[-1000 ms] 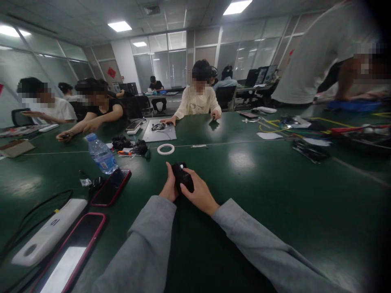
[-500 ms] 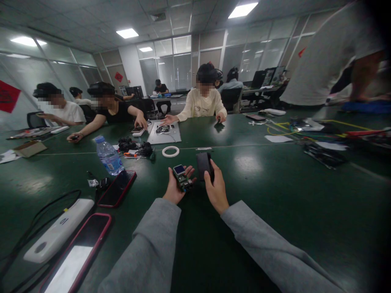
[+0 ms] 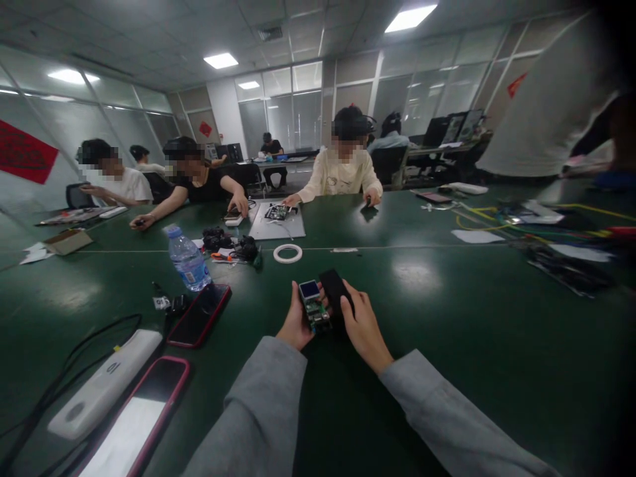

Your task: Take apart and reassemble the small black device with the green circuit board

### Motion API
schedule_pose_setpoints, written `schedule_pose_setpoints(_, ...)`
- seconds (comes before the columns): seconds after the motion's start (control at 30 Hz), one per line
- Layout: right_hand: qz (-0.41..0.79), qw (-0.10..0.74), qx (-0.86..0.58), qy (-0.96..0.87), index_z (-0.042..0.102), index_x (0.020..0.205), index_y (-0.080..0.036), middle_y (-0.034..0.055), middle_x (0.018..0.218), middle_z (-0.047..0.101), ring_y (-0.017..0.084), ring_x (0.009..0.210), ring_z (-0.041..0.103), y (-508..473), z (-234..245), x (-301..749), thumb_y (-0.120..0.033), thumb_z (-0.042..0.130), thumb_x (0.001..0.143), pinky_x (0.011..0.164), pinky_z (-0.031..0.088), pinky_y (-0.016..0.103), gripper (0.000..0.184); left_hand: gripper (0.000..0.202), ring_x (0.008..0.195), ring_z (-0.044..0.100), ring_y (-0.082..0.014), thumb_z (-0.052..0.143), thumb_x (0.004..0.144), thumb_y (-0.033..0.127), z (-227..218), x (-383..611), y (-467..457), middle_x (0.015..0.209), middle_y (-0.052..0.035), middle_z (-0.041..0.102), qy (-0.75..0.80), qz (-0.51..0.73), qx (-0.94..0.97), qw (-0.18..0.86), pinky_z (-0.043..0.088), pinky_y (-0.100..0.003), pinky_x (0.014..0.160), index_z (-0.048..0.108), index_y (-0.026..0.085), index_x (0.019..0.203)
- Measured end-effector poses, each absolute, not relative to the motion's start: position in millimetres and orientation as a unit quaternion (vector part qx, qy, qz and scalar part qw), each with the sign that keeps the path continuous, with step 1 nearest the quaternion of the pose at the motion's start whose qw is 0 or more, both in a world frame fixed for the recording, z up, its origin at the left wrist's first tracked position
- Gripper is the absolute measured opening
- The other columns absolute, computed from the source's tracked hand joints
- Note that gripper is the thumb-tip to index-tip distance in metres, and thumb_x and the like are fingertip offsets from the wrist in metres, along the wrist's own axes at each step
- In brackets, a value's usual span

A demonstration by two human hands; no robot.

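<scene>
Left hand [image 3: 297,326] cups a small circuit board [image 3: 314,308], fingers curled under it, above the near middle of the green table [image 3: 447,344]. Right hand [image 3: 365,326] pinches a black cover [image 3: 336,291] just right of the board, possibly touching it; the view is unclear. Risk: the loose cupping lets the board slip, or the cover edge scrapes its exposed components.

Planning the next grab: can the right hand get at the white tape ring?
Likely yes: the white tape ring lies in the open just ahead, but the right hand grips a black cover.
</scene>
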State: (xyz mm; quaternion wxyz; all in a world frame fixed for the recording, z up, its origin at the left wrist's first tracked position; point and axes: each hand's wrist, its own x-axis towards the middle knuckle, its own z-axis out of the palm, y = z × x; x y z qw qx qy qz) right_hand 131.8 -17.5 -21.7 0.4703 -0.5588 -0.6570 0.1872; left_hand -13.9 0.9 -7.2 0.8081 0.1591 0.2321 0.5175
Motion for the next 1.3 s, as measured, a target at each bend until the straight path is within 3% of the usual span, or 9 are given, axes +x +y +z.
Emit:
schedule_pose_setpoints(0.1,0.198,0.482,-0.559,-0.645,0.047,0.134,-0.017,0.0129,0.119,0.050,0.023,0.114,0.049,-11,-27,134,-0.043,0.033,0.096,0.104,0.039,0.044,0.048,0.066,0.099,0.064,-0.0231,0.039,0.084,0.067,-3,-13,0,0.110,-0.0121,0.067,0.233,0.508,0.167,0.812,0.053,-0.036,0.086,0.060,0.014,0.118)
schedule_pose_setpoints(0.27,0.200,0.486,-0.521,-0.673,0.038,0.141,-0.024,0.0107,0.124,0.050,0.023,0.117,0.048,-15,-20,132,-0.045,0.041,0.094,0.104,0.039,0.045,0.052,0.068,0.106,0.062,-0.0263,0.036,0.084,0.068,5,-11,-3,0.112,-0.0137,0.066,0.229,0.497,0.174,0.819,0.051,-0.040,0.090,0.060,0.015,0.121)
schedule_pose_setpoints(0.43,0.197,0.471,-0.524,-0.681,0.045,0.137,-0.021,0.0105,0.119,0.050,0.023,0.113,0.051,-15,-20,130,-0.040,0.055,0.086,0.103,0.041,0.044,0.055,0.069,0.114,0.059,-0.0272,0.033,0.086,0.067,4,-12,-3,0.121,-0.0143,0.063,0.209,0.499,0.181,0.821,0.049,-0.041,0.095,0.059,0.015,0.123)
schedule_pose_setpoints(0.87,0.147,0.495,-0.578,-0.632,0.062,0.116,-0.015,0.0125,0.109,0.057,0.023,0.103,0.056,1,-29,152,-0.038,0.040,0.090,0.095,0.044,0.041,0.041,0.069,0.124,0.052,-0.0298,0.035,0.086,0.065,-2,-17,2,0.132,-0.0207,0.054,0.165,0.525,0.186,0.814,0.046,-0.043,0.100,0.056,0.009,0.121)
schedule_pose_setpoints(1.3,0.160,0.467,-0.633,-0.596,0.063,0.105,-0.016,0.0104,0.096,0.061,0.023,0.092,0.055,5,-30,163,-0.042,0.042,0.087,0.083,0.045,0.039,0.038,0.061,0.119,0.055,-0.0261,0.035,0.088,0.063,-12,-23,10,0.130,-0.0159,0.057,0.179,0.612,0.122,0.761,0.049,-0.040,0.096,0.056,0.013,0.114)
